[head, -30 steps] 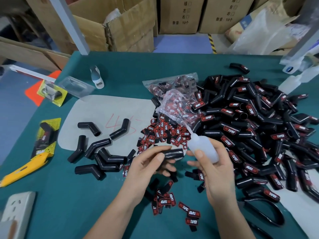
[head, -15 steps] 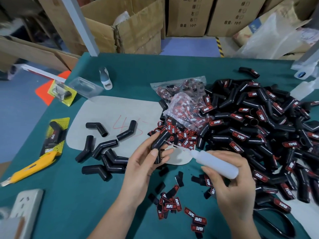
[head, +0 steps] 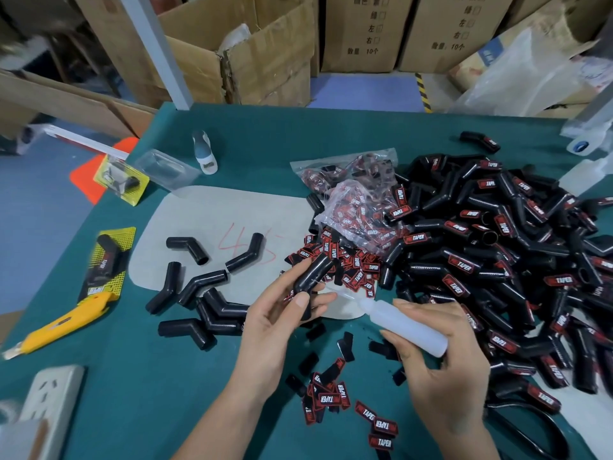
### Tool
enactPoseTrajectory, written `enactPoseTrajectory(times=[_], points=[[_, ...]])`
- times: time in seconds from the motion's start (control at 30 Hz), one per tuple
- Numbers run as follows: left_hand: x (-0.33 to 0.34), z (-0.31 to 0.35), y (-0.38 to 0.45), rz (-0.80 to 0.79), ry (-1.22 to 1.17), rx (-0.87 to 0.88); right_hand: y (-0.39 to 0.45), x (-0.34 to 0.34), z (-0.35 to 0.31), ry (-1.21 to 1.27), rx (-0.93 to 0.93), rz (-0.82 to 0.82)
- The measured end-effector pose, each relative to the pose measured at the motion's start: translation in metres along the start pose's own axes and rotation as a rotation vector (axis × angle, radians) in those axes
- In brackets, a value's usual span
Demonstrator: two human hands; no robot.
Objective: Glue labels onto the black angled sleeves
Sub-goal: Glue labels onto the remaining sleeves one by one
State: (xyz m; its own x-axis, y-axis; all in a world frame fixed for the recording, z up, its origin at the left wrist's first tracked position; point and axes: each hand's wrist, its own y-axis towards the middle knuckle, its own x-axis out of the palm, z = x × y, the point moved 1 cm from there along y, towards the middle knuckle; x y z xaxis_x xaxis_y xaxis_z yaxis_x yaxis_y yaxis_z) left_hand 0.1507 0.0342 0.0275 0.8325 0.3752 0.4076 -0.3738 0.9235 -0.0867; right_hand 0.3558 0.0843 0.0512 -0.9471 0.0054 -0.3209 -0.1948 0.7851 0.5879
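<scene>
My left hand (head: 278,322) grips a black angled sleeve (head: 311,277) with no label, tilted up over the table's middle. My right hand (head: 441,370) holds a white glue bottle (head: 404,322) on its side, its thin nozzle tip touching that sleeve. Loose red-and-black labels (head: 345,265) lie just behind the sleeve, and more labels (head: 331,398) lie in front between my arms. Several bare sleeves (head: 199,293) lie on the left. A big heap of labelled sleeves (head: 497,260) fills the right.
A plastic bag of labels (head: 348,197) rests against the heap. A grey sheet (head: 205,220) lies on the green table (head: 132,393). A yellow utility knife (head: 63,327), a packaged sleeve (head: 107,260), a power strip (head: 49,393) and a small bottle (head: 205,154) are on the left. Black scissors (head: 530,426) lie at the right front.
My left hand turned the bare sleeve from lying flat to tilted upright. My right hand lowered the glue bottle onto its side and brought the nozzle to the sleeve.
</scene>
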Motion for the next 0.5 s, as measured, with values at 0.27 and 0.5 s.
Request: enactPoseTrajectory(times=[0.27, 0.5], points=[[-0.0006, -0.0007, 0.0005, 0.002, 0.025, -0.001, -0.0007, -0.0002, 0.0011, -0.037, -0.017, -0.007], [-0.0010, -0.0027, 0.0005, -0.001, 0.040, 0.006, -0.0006, -0.0018, 0.0008, -0.072, -0.078, -0.006]])
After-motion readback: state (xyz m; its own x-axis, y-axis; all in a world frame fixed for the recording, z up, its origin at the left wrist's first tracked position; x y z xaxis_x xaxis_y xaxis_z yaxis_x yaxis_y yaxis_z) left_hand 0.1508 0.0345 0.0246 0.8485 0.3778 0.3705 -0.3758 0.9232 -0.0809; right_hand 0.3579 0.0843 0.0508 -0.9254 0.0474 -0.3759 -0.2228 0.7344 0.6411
